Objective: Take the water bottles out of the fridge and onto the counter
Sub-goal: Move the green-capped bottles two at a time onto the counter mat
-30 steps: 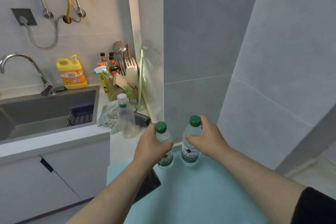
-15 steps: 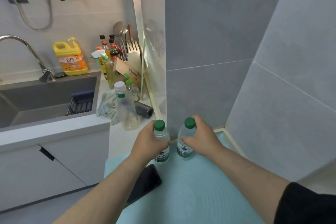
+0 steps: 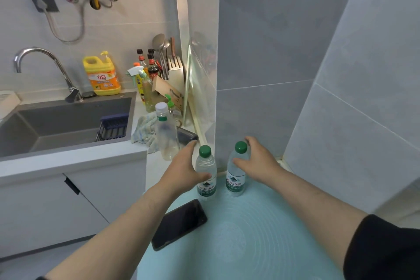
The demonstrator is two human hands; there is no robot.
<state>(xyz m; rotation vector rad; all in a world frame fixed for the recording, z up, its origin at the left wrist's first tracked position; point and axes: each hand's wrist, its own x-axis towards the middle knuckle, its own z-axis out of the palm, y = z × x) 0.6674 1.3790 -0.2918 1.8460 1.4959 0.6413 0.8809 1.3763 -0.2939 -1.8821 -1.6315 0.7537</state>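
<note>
- Grey tile walls [image 3: 272, 52] meet in a corner right behind my blue-green mat [image 3: 250, 241], which covers the counter top.
- Both green-cap water bottles stand upright on the far part of the mat, close to the wall. The left water bottle [image 3: 205, 173] and the right water bottle [image 3: 236, 173] are just beside each other, not touching.
- My left hand [image 3: 184, 170] is spread open around its bottle, thumb on the front. My other fingertips are hidden behind it.
- My right hand [image 3: 259, 161] is open too, fingers loose at the neck and side of its bottle.
- A black phone [image 3: 179, 224] lies at the mat's left edge, partly under my left arm.
- An empty white-cap bottle [image 3: 167, 132] stands near the sink [image 3: 68, 120]; things behind it are crowded and hard to tell.
- Near me the mat is bare.
</note>
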